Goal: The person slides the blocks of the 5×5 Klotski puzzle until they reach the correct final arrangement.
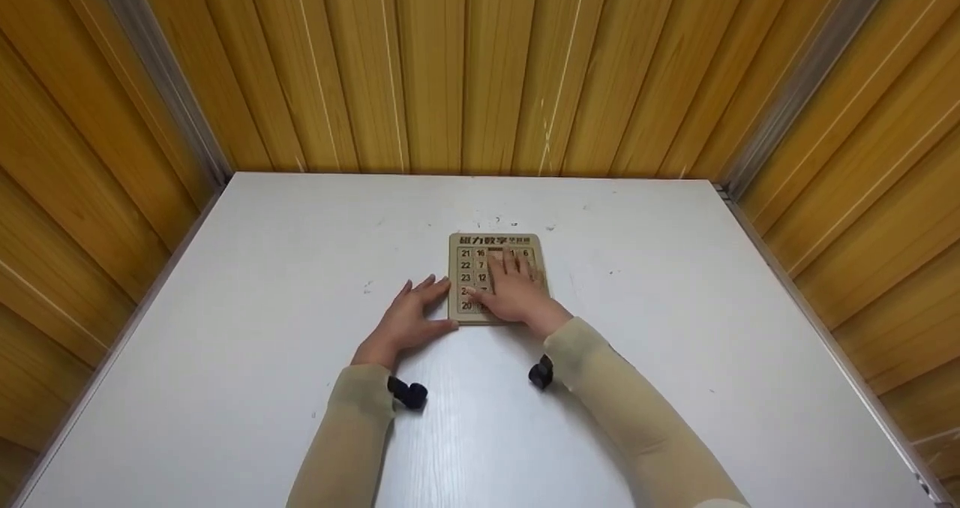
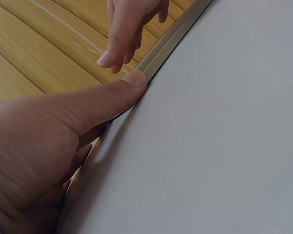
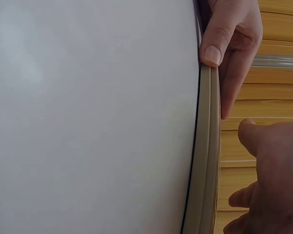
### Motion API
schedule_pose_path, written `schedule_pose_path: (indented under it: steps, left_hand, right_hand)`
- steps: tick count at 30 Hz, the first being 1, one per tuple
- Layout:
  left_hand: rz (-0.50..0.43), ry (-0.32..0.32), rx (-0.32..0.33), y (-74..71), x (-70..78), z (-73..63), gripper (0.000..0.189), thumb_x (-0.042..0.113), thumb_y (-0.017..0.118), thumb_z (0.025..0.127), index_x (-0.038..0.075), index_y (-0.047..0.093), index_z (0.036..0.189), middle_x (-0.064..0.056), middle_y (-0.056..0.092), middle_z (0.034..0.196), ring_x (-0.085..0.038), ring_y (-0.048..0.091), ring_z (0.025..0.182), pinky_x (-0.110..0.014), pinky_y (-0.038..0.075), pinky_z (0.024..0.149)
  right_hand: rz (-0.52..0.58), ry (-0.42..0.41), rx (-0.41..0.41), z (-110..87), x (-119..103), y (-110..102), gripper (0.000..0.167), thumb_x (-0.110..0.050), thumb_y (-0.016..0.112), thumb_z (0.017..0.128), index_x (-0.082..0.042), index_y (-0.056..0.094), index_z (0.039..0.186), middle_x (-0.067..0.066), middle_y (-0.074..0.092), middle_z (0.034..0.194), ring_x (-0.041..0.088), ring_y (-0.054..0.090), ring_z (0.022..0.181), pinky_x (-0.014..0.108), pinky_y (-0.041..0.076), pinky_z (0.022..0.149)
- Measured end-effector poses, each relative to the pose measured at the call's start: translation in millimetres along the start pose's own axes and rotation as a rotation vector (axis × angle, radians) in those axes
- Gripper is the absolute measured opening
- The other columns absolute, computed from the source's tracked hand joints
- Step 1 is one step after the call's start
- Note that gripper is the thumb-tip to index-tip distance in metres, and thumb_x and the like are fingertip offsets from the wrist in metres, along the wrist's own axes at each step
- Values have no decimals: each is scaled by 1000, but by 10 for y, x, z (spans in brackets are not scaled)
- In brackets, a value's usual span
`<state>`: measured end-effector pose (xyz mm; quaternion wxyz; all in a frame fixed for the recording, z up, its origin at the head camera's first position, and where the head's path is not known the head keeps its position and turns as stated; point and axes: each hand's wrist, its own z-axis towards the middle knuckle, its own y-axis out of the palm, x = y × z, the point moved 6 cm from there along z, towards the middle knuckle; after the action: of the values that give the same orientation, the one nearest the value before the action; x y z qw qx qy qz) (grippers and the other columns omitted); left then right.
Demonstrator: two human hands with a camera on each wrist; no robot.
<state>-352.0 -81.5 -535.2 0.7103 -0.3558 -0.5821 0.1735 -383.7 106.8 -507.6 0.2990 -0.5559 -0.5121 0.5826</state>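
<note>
Lying flat mid-way across a white table (image 1: 300, 268), beige rectangular numbered board (image 1: 473, 271), long axis running near to far, printed header (image 1: 493, 240) at far end, left hand (image 1: 409, 317) bracketing near-left corner, thumb and fingers parted, right hand (image 1: 516, 290) over its face, fingers spread, contact unclear

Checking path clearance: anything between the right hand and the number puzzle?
Nothing visible: the right hand is directly over the number puzzle. The left hand touches its left side, clear of that path.

Head view high, downward — wrist views close, board edge (image 3: 205, 146) in both
</note>
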Motion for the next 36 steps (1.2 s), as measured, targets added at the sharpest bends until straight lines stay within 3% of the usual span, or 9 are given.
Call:
schedule_pose_path:
  steps: [7,18,36]
  left_hand:
    - [4,-21,-1,7,-14,-2,82,36,84,85,19,45,155,2,43,163,-23,25,160,-46,4,135]
    - [-10,-62,1,17,-23,2,81,35,85,85,20,47,155,1,44,163,-22,25,160,-46,7,136]
    - [1,-24,3,4,-2,5,80,32,85,85,15,48,154,-5,45,162,-23,29,158,-44,5,136]
  right_hand:
    - [15,38,-4,-33,140,-43,92,-66,48,100,-13,12,167,20,5,174,46,-2,160,75,4,126]
    - [-2,36,-11,-24,105,-22,90,-64,46,101,-12,12,166,21,6,173,45,-5,160,73,4,127]
    - [-24,-5,-53,19,-18,48,89,-65,44,102,-14,11,167,16,3,174,42,-5,161,69,1,129]
